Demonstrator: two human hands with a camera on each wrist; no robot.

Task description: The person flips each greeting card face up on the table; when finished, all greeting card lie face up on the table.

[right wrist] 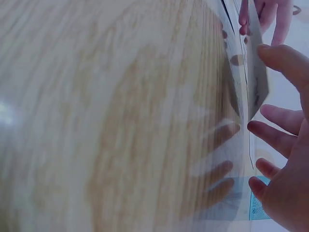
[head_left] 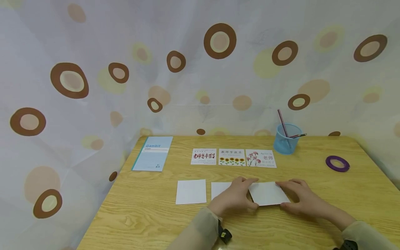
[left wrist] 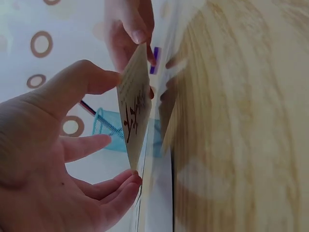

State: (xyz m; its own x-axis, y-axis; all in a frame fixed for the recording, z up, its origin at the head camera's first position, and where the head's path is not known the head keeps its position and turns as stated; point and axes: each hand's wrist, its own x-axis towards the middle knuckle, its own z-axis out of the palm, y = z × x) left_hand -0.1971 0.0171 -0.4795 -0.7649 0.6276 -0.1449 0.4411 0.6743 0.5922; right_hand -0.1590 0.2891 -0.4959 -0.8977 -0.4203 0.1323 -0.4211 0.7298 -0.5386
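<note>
A card point(head_left: 269, 193) is held between the two hands, a little above the table, its blank white face up. Lettering shows on the underside of this card point(left wrist: 133, 113) in the left wrist view. At its left end, the left hand point(head_left: 235, 196) pinches it by the near and far edges with thumb and fingertips. The right hand point(head_left: 301, 198) grips the right end likewise, thumb at the near corner and a finger at the far one. A second white card point(head_left: 219, 189) lies partly hidden behind the left hand. Farther left lies another blank-faced card point(head_left: 191, 191).
Behind the hands lie a red-lettered card point(head_left: 203, 156), a sunflower card point(head_left: 231, 161) and a carnation card point(head_left: 261, 158) in a row. A notebook point(head_left: 152, 153) is at the back left. A blue mesh pen cup point(head_left: 285, 143) with pencils and a purple ring point(head_left: 328, 164) are on the right.
</note>
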